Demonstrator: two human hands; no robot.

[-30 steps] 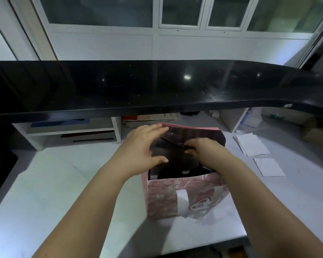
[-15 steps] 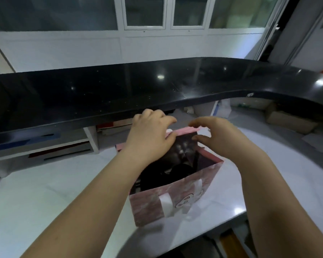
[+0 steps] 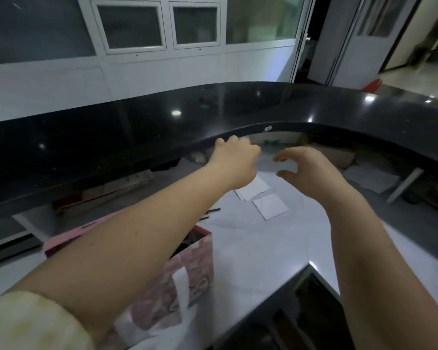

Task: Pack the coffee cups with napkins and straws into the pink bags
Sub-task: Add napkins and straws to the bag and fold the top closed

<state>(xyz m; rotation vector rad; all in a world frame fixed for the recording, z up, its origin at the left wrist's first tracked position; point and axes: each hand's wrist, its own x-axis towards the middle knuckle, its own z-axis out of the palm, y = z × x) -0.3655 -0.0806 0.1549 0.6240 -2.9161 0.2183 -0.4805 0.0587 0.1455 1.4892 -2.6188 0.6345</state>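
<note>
1. A pale yellow fabric sleeve (image 3: 31, 322) is showing at the nearest edge, to the near left of the pink patterned paper bag (image 3: 195, 261).
2. The bag is standing upright, mouth open, on the glossy white worktop (image 3: 263, 248), close to its front edge. A white strap handle (image 3: 181, 281) is hanging down the bag's near face. The bare left forearm (image 3: 137, 236) is stretching across the bag's mouth and covering most of its dark inside, so its contents cannot be made out.
3. Just beyond the bag's far right corner, two thin black straws (image 3: 211, 210) are lying flat on the worktop.
4. Farther beyond the bag, square white paper napkins (image 3: 271, 205) are lying flat, some overlapping.
5. The left hand (image 3: 235, 162) is hovering over the napkins farthest from the bag. Its back is facing the camera and its fingers are curling under, so what it may be holding cannot be told.
6. The right hand (image 3: 309, 173) is hanging in the air beyond and right of the bag. Its fingers are bending in a loose claw, its thumb is standing apart, and it is gripping nothing.
7. Beyond the bag, a glossy black raised counter (image 3: 137, 127) is curving across the view below white-framed windows (image 3: 162, 24).
</note>
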